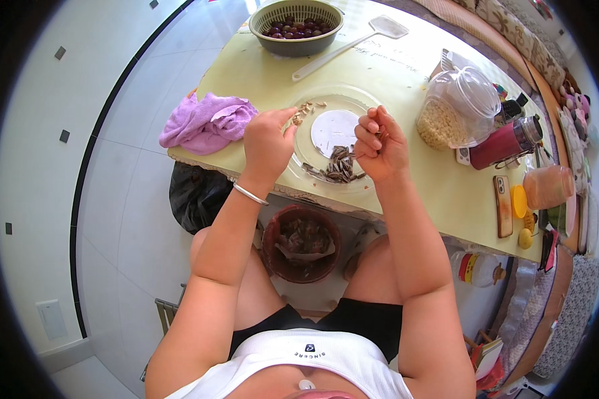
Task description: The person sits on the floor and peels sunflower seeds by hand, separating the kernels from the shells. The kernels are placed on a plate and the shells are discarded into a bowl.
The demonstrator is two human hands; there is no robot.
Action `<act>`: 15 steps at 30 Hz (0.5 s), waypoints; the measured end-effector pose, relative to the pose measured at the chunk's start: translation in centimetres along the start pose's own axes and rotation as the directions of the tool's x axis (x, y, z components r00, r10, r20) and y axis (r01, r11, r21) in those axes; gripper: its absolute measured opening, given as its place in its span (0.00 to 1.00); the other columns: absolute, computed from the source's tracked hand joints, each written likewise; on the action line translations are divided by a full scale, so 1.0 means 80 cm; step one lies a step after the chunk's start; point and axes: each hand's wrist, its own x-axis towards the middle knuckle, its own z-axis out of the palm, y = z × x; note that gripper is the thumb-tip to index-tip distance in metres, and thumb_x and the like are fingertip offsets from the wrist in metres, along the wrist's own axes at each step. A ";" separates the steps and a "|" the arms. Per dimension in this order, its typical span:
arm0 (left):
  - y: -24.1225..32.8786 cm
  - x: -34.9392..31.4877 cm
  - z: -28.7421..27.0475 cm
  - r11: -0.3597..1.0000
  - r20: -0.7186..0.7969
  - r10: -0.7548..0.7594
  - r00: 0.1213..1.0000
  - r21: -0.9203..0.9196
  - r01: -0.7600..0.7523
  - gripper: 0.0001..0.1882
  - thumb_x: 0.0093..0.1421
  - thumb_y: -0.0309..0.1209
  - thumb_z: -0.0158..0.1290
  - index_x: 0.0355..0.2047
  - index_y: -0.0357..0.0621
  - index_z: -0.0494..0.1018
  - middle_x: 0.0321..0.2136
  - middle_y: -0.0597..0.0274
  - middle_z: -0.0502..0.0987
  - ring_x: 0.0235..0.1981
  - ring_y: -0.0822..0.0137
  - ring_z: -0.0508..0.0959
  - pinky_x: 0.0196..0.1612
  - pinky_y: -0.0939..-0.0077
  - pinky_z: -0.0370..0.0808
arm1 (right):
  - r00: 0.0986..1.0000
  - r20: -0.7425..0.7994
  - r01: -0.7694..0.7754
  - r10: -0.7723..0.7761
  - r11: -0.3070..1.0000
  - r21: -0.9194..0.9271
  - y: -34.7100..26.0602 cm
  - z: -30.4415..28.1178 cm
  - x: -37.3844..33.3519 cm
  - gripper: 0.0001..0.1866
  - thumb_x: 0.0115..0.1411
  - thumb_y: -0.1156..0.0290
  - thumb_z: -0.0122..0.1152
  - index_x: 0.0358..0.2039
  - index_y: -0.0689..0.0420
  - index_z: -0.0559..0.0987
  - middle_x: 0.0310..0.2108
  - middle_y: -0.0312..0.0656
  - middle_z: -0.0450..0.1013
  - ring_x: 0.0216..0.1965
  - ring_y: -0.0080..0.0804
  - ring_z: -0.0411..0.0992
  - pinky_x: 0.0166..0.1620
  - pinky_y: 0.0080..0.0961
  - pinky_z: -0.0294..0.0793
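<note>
Bends the left hand (271, 143) loosely by a few pale kernels (305, 108), curls the right hand (382, 145) inward; cannot tell of any hold in either. Looks early on: shows few kernels shelled, many striped seeds (340, 166) left beside the right hand.

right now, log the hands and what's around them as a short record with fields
left hand: fingertips beside pale kernels
right hand: fingers curled, contents too small to tell
plate: clear, round, white disc in the middle
dark seeds: heaped on the near side of the plate
left of plate: crumpled purple cloth
beyond plate: basket of dark round fruit
below table edge: red bin
</note>
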 end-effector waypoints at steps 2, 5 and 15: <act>0.007 0.002 -0.004 0.988 0.034 0.139 0.990 0.066 -0.141 0.06 0.45 0.24 0.59 0.26 0.41 0.80 0.27 0.54 0.79 0.33 0.53 0.76 0.40 0.62 0.72 | 0.998 0.002 0.055 -0.056 0.997 0.057 -0.007 -0.004 0.001 0.08 0.63 0.69 0.50 0.35 0.60 0.74 0.23 0.36 0.66 0.17 0.18 0.57 0.15 0.12 0.52; 0.029 0.001 -0.020 0.995 0.411 0.048 0.910 0.059 -0.079 0.05 0.43 0.26 0.61 0.24 0.42 0.79 0.25 0.58 0.79 0.35 0.56 0.75 0.41 0.63 0.70 | 0.991 -0.104 0.096 -0.089 0.994 0.061 -0.013 -0.004 0.003 0.08 0.63 0.69 0.50 0.35 0.61 0.74 0.23 0.37 0.66 0.16 0.18 0.57 0.15 0.12 0.52; 0.040 -0.011 -0.016 0.932 0.515 -0.033 0.857 0.325 -0.159 0.06 0.41 0.31 0.63 0.18 0.45 0.77 0.21 0.60 0.76 0.35 0.56 0.74 0.41 0.62 0.68 | 0.995 -0.080 -0.062 0.056 0.995 -0.079 0.000 -0.004 0.002 0.05 0.61 0.70 0.54 0.36 0.58 0.73 0.17 0.29 0.58 0.15 0.17 0.54 0.14 0.14 0.49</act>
